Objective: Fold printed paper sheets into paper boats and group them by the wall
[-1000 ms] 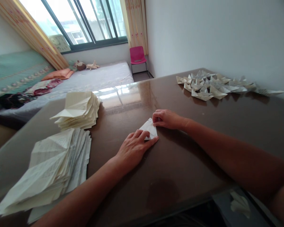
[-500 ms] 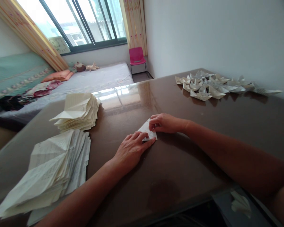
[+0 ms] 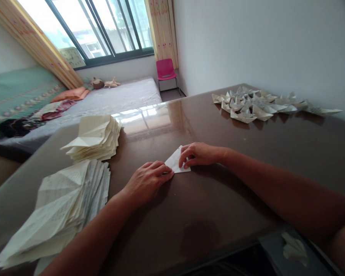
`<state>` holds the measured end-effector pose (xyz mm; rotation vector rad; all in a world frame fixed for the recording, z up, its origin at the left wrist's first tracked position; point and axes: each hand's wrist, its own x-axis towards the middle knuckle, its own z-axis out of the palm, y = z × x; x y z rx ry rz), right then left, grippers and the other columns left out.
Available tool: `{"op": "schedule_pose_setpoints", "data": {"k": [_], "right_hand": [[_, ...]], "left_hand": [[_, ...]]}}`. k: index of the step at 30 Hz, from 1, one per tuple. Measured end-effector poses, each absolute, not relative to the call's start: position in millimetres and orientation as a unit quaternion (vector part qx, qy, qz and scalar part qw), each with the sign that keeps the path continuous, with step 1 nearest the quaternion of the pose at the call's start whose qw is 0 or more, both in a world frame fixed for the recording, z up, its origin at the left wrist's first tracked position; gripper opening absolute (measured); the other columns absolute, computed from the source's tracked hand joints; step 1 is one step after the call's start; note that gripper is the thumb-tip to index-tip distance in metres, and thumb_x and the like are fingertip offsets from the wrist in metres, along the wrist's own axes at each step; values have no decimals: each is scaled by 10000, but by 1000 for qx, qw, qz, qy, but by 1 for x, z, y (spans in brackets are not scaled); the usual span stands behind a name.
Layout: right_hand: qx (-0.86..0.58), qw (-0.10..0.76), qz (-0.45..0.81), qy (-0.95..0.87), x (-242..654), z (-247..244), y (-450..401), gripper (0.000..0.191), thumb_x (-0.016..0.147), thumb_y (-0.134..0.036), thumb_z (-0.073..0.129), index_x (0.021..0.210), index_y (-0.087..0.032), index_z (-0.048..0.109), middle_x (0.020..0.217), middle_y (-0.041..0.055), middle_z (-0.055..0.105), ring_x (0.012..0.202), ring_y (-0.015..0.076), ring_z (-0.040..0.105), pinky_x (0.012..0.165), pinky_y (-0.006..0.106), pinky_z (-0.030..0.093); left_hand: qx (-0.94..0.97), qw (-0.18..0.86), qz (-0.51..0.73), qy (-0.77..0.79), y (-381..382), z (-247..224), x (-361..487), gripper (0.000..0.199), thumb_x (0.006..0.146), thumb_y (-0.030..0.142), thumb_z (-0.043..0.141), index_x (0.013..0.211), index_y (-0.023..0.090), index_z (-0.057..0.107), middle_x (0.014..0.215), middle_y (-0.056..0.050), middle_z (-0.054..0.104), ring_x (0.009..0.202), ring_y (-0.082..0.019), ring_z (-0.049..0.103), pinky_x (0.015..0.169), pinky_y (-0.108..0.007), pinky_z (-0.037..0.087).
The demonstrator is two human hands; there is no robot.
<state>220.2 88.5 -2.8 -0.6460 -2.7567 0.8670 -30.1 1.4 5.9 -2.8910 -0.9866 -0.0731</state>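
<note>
A small piece of white folded paper (image 3: 174, 158) lies on the brown table, its top coming to a point. My left hand (image 3: 148, 179) has closed its thumb and fingers on the paper's lower left corner. From the right, my right hand (image 3: 199, 152) rests curled fingers on the paper's right part and covers some of it. Beyond my right hand, many folded paper boats (image 3: 248, 105) stand in a cluster at the table's far right.
Two stacks of creased paper lie on the left: a yellowish stack (image 3: 96, 138) farther off and a larger stack (image 3: 66, 207) beside my left forearm. The glossy table (image 3: 149, 234) borders a bed (image 3: 126, 92). A pink chair (image 3: 165, 69) stands beyond.
My left hand has slid left, from the middle of the folded paper's lower edge to its left corner. The right hand stays on the paper, its fingers slightly lower.
</note>
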Motion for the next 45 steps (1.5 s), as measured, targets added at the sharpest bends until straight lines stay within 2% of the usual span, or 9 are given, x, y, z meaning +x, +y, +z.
{"op": "schedule_pose_setpoints", "data": {"k": [7, 12, 16, 20, 24, 31, 35, 39, 45], "right_hand": [[-208, 100, 303, -925, 221, -7, 91, 174, 836, -296, 632, 954, -240, 748, 847, 7, 605, 721, 109, 565, 695, 221, 398], [-221, 92, 292, -926, 221, -4, 89, 169, 837, -293, 626, 944, -245, 747, 844, 8, 614, 714, 110, 565, 686, 222, 393], [-228, 87, 269, -932, 218, 2, 81, 199, 824, -372, 639, 940, -240, 732, 895, 15, 626, 709, 108, 571, 660, 219, 384], [-245, 77, 218, -941, 215, 7, 71, 297, 742, -465, 702, 942, -245, 703, 971, 13, 637, 715, 118, 576, 616, 218, 361], [-242, 69, 166, -953, 218, 13, 67, 179, 804, -340, 639, 959, -270, 693, 1004, 6, 645, 766, 132, 596, 618, 221, 348], [-255, 87, 86, -959, 221, 9, 75, 224, 860, -137, 520, 929, -242, 705, 1011, 37, 687, 892, 185, 606, 719, 267, 387], [-191, 133, 113, -966, 215, -3, 81, 239, 866, -103, 507, 908, -220, 712, 975, 51, 708, 916, 181, 592, 817, 287, 416], [-167, 160, 141, -963, 212, -9, 82, 260, 873, -92, 493, 956, -217, 705, 1015, 48, 712, 962, 176, 583, 861, 295, 437], [-169, 165, 179, -955, 207, -8, 76, 277, 883, -92, 472, 1041, -180, 682, 1082, 77, 698, 1044, 179, 570, 918, 314, 448]], "left_hand": [[-950, 49, -21, -306, 4, 15, -41, 326, 838, 141, 493, 1115, 245, 630, 1072, -24, 667, 1074, -193, 546, 920, -346, 418], [-927, 46, -82, -364, 6, 9, -44, 252, 860, 127, 456, 930, 223, 679, 962, -26, 683, 994, -177, 580, 881, -328, 457], [-881, -15, -163, -444, 7, -4, -33, 384, 923, 171, 394, 1278, 208, 538, 1224, -71, 613, 1096, -180, 555, 930, -331, 479], [-876, -61, -180, -444, 7, -12, -22, 392, 936, 192, 382, 1304, 189, 519, 1291, -91, 571, 1159, -193, 534, 992, -365, 460], [-864, -90, -205, -451, 3, -12, -18, 344, 925, 191, 404, 1216, 192, 589, 1257, -89, 591, 1131, -190, 567, 989, -357, 467], [-905, -227, -180, -313, -8, 5, -14, 334, 857, 72, 424, 1046, 202, 666, 1052, -28, 695, 957, -116, 647, 884, -232, 515], [-908, -118, -186, -357, -1, 11, -26, 373, 859, 100, 459, 1169, 220, 627, 1203, -61, 639, 1108, -169, 583, 972, -322, 488], [-927, -65, -105, -353, 7, 9, -37, 519, 866, 222, 529, 1379, 219, 449, 1410, -86, 485, 1318, -227, 411, 1103, -421, 375], [-931, -57, -87, -349, 5, 2, -36, 414, 906, 410, 511, 1263, 207, 564, 1267, -78, 607, 1185, -208, 527, 1011, -359, 465]]}}
